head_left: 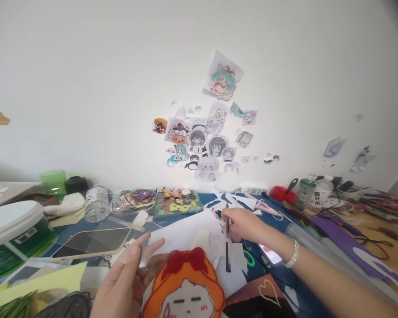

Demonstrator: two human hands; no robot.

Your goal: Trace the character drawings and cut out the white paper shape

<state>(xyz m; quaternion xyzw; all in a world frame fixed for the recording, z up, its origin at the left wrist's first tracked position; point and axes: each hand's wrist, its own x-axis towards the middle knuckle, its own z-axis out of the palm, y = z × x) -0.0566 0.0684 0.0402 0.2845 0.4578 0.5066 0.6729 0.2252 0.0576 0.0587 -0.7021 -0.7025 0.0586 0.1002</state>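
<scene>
A paper cutout [189, 293] of a face with orange hair and a red bow stands out at the bottom centre. My left hand [128, 274] is at its left edge, with the lower fingers passing behind it and the thumb and forefinger raised apart. Fingers of my right hand [240, 223] are closed around a slim dark tool [227, 256], which points down over the paper. White sheets [185, 227] lie beneath and behind the cutout. Small white paper scraps [219, 198] lie beyond my right hand.
At left are a white-lidded tub [15, 225], a phone [93, 243] and a clear jar [97, 203]. Bottles [321, 192], cables and a purple sheet [348, 247] are at right. Stickers and drawings [197, 141] cover part of the wall. A dark picture [258, 300] lies at the front.
</scene>
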